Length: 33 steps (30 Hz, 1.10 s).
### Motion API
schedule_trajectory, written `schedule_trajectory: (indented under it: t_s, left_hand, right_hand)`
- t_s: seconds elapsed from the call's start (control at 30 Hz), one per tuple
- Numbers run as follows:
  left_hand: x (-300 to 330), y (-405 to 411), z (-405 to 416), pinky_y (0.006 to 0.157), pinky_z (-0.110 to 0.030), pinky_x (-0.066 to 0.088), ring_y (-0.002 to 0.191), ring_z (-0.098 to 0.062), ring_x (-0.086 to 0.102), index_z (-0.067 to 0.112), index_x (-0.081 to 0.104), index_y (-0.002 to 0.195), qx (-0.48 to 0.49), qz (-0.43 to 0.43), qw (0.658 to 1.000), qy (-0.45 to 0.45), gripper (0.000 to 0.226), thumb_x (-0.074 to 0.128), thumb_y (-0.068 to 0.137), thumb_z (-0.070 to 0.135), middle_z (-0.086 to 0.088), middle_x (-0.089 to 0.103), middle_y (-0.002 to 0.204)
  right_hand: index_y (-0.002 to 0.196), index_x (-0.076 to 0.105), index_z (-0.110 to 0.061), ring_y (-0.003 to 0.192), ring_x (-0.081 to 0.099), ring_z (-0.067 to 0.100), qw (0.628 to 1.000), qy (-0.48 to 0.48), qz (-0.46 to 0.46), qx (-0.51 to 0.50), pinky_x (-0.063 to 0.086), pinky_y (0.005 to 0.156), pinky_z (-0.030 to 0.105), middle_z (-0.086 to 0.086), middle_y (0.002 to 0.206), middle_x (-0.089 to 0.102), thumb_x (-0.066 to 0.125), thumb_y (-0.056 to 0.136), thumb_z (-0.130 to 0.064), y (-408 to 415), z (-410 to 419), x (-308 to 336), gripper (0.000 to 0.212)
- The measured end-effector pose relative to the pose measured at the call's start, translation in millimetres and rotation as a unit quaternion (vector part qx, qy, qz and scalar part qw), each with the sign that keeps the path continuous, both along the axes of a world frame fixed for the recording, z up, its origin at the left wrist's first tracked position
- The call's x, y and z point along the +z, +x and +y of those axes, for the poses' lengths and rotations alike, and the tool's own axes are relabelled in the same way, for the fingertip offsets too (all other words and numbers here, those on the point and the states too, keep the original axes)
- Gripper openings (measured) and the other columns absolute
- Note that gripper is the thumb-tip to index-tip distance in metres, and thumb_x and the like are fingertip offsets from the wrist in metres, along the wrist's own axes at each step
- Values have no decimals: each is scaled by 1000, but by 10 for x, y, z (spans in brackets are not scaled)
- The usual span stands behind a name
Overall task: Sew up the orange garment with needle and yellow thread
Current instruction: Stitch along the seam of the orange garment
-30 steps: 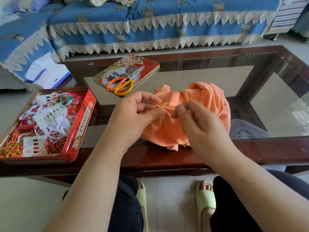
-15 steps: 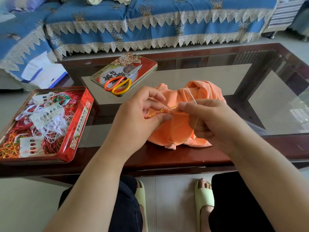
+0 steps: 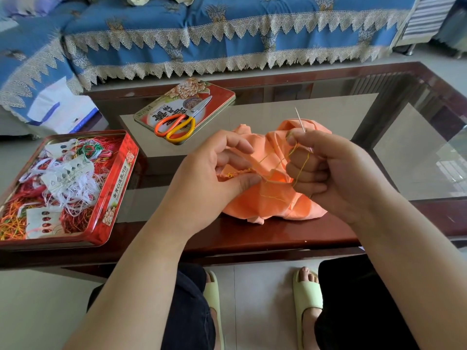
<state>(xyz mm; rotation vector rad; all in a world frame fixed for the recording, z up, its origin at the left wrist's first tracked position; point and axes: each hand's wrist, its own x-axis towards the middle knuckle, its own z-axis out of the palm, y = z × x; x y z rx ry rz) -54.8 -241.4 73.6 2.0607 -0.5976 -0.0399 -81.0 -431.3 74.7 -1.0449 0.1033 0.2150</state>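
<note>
Left hand [image 3: 217, 173], frame centre: a gathered fold of the orange garment [image 3: 267, 198] is pinched between thumb and curled fingers. Right hand [image 3: 336, 173], right of centre: fingers curled tight, needle [image 3: 300, 121] clamped at the thumb tip. Needle long axis is near vertical, free end pointed up and slightly left. Yellow thread [image 3: 302, 168] is run down across the right fingers and over to the pinched fold. Garment is bunched on the glass table [image 3: 278, 231] near its front edge, between the hands. Scissors [image 3: 182, 120] are laid on a tin lid [image 3: 222, 92], upper centre.
</note>
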Motion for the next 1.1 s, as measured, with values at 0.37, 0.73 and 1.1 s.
schedule_trajectory:
  t_s: [0.37,0.73,1.1]
  left_hand:
    - [-49,58,29,77,-3,45,96,9,61,46,58,92,32,-18,998,49,22,70,75,40,29,64,93]
    - [-182,202,107,52,-2,33,62,12,51,21,70,87,182,-117,976,-13,2,69,88,23,27,52,60]
    - [-269,377,212,68,-20,45,77,2,57,35,65,78,250,-36,961,-109,12,70,88,30,16,64,79]
  right_hand:
    - [64,48,-19,43,9,6,996,84,-4,12,10,34,15,-10,44,23,44,83,-18,30,-77,-2,20]
    - [84,74,-22,49,27,23,876,-427,-181,134,25,47,33,3,53,32,47,93,-50,-80,-98,-9,40]
    - [103,70,-22,90,59,12,891,-364,98,-253,47,86,33,-3,111,64,31,103,-43,208,-472,-99,44]
